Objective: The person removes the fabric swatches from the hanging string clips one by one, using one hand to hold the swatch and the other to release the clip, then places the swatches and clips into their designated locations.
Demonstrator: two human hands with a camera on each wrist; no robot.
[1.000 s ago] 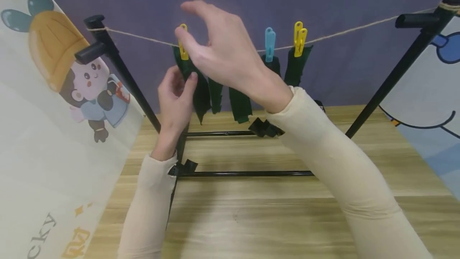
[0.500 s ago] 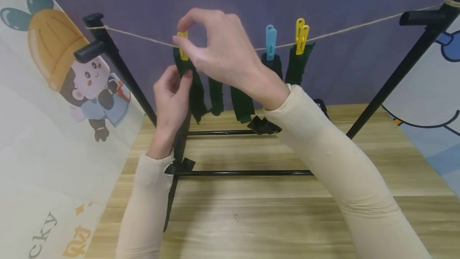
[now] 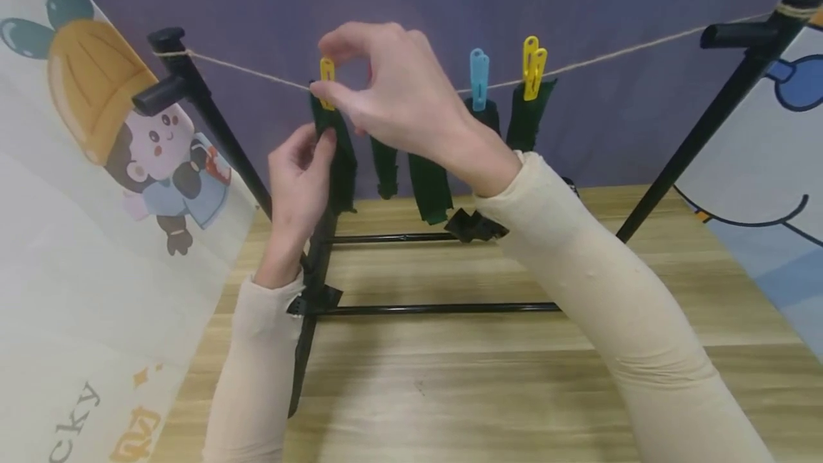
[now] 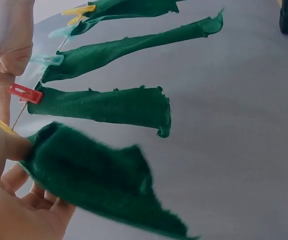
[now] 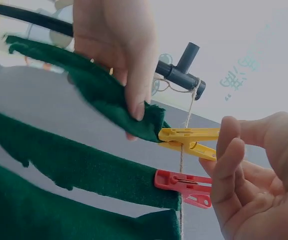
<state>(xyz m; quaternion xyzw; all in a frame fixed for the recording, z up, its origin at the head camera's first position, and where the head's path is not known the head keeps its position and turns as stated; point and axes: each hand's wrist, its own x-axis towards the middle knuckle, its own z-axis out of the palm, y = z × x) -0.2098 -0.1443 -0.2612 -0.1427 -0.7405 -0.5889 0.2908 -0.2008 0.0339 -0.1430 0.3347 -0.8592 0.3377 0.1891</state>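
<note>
My left hand (image 3: 298, 177) pinches a green cloth (image 4: 91, 170) near its top, thumb on the near side and fingers behind. A yellow clothespin (image 5: 191, 134) holds the cloth's upper end at the string line (image 3: 247, 76). My right hand (image 3: 411, 88) is at the handles of this clothespin, thumb and index finger curved apart, with the clothespin showing between them in the head view. Its handles stand spread in the right wrist view. Beside it a red clothespin (image 5: 184, 186) holds another green cloth (image 5: 98, 162).
Several more green cloths hang to the right, with a blue clothespin (image 3: 479, 77) and a yellow clothespin (image 3: 534, 66). A black tube frame (image 3: 694, 134) carries the line over a wood-grain table (image 3: 450, 377). A printed white panel (image 3: 77, 234) stands at the left.
My right thumb and index finger came together at the yellow clothespin, then the thumb moved lower. My left hand shifted slightly left with the cloth, whose loose end swung straighter down.
</note>
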